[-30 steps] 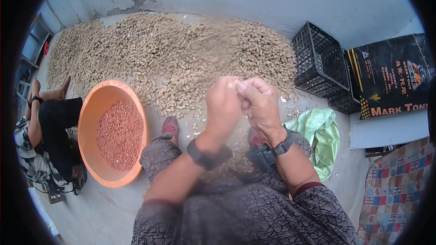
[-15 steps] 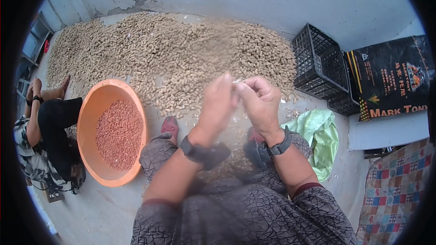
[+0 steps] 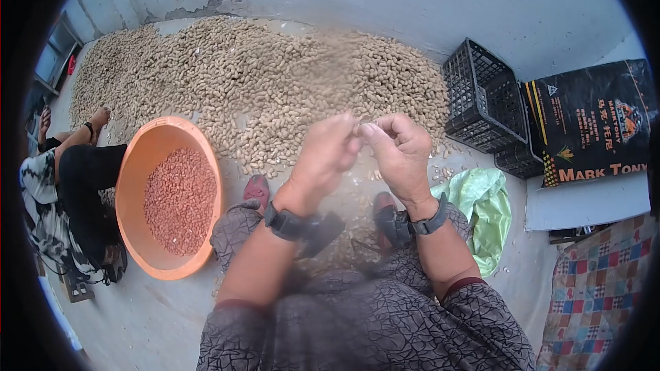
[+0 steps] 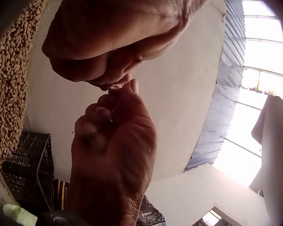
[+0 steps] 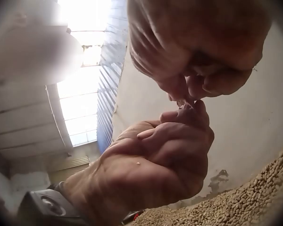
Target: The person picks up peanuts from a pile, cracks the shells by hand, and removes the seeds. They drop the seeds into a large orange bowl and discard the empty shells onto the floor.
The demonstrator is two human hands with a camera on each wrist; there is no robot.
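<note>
My left hand (image 3: pixel 317 154) and right hand (image 3: pixel 404 158) meet fingertip to fingertip in front of the body. Between them is a small pale peanut (image 5: pixel 184 103), mostly hidden by the fingers; both hands pinch it with thumb and fingertips. Seen from the left wrist, the right hand (image 4: pixel 115 146) is below with its fingers curled. A broad heap of unshelled peanuts (image 3: pixel 261 89) lies on the floor beyond the hands. To the left stands an orange basin (image 3: pixel 130 178) holding reddish shelled kernels (image 3: pixel 177 203).
Black plastic crates (image 3: pixel 478 96) stand at right against the wall, beside a black printed sack (image 3: pixel 595 120). A light green bag (image 3: pixel 485 213) lies by the right knee. Another person (image 3: pixel 79 178) sits beyond the basin. A checked cloth (image 3: pixel 595 288) is at lower right.
My left wrist has drawn slightly left, while the fingertips remain together at the peanut. My right hand has shifted slightly right. The other person's hands have moved apart.
</note>
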